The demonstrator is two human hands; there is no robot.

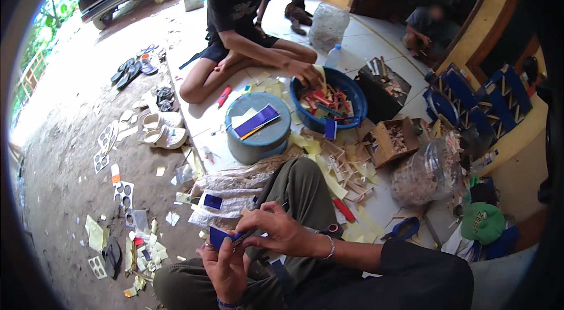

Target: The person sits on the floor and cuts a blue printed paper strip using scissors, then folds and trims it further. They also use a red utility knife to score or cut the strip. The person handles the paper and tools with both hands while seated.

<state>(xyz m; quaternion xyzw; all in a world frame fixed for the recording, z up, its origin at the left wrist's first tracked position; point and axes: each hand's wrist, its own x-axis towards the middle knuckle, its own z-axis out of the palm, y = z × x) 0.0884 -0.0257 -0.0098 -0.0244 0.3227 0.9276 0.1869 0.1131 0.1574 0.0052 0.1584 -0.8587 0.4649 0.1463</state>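
Here at the near end of the tiled floor (207, 125), it's all happening over the lap: a small blue piece (218, 238) sits up between the two hands, above the legs in their dark green trousers (294, 192). The left hand (228, 272) has it, fingers closed around the lower side, thumb pressed across the face. In from the right comes the right hand (281, 231), fingers bent together at the piece's right end; whether they pinch it, I cannot tell.

Just beyond the knees, a pale woven sack (235, 184) lies by the floor's left edge, a blue scrap (212, 202) on top. Past that, an upturned tub (258, 148) carries a blue strip (258, 120). Farther in from that edge stands a blue basin (355, 90) of red-handled tools and scraps, and a cross-legged co-worker (241, 22) has a hand (304, 74) right at its rim!
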